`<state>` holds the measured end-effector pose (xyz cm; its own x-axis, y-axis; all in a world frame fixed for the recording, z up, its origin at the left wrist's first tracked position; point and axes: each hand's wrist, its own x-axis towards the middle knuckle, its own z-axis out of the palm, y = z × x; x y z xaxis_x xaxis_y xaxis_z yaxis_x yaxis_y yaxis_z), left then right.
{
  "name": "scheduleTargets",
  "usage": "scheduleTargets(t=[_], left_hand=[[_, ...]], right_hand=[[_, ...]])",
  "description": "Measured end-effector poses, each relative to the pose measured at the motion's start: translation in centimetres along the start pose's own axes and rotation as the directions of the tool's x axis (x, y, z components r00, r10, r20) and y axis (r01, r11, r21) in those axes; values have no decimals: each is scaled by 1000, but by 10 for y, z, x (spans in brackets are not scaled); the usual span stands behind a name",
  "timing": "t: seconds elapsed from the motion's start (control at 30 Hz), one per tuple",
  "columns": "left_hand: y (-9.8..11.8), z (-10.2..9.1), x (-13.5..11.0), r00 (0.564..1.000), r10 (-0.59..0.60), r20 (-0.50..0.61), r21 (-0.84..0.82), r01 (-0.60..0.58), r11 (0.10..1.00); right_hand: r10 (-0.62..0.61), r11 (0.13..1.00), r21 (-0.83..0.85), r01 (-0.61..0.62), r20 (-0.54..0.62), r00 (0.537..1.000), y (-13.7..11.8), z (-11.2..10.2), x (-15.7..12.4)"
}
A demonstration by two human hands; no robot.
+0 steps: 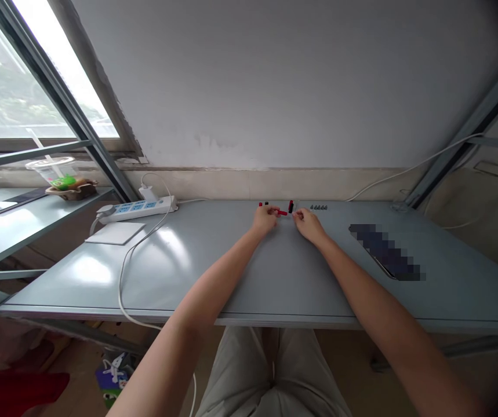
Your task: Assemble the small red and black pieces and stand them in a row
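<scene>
Left hand [265, 219] rests half closed on the grey tabletop [214, 272], its fingers [273, 212] curled inward and reaching a small red stick-shaped piece [282, 213] that lies between my two hands. I cannot tell whether they grip it or only touch it. Right hand [306, 224] is loosely curled too, its fingertips [297, 215] drawn together just beside an upright dark-red piece [291, 206]; anything pinched there would be too small to make out. Past my left hand, near the back of the table, a small red piece [260, 204] and a small black piece [266, 203] stand close together. To the right of my right hand, a short row of small grey-green pieces [318, 207] lines up near the wall. Farther right, a dark rectangular object [383, 252] lies at an angle, pixelated beyond recognition. Off to the left, a white power strip with blue sockets [135, 209] runs along the back edge, with a white charger [148, 193] plugged into it. A white cable [122, 278] trails from there over the table's front edge, passing beside a pale square pad [116, 233]. Beyond them, a plastic cup with a straw [51, 172] stands on a glass shelf [14, 231] by the window [9, 69].
</scene>
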<state>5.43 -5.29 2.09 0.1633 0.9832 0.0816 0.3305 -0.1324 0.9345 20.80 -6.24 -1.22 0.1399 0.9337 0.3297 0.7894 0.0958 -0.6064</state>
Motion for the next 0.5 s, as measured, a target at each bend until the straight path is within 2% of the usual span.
scheduleTargets(t=[0.17, 0.3, 0.5], left_hand=[[-5, 1, -15, 999, -12, -32, -179, 6, 984], [-15, 3, -18, 999, -14, -35, -226, 6, 974], [-14, 5, -23, 999, -41, -28, -242, 33, 970]], right_hand=[[-48, 984, 177, 34, 75, 996, -1, 5, -1], [-42, 945, 327, 0, 121, 992, 0, 10, 0], [-32, 910, 414, -29, 139, 990, 4, 12, 1]])
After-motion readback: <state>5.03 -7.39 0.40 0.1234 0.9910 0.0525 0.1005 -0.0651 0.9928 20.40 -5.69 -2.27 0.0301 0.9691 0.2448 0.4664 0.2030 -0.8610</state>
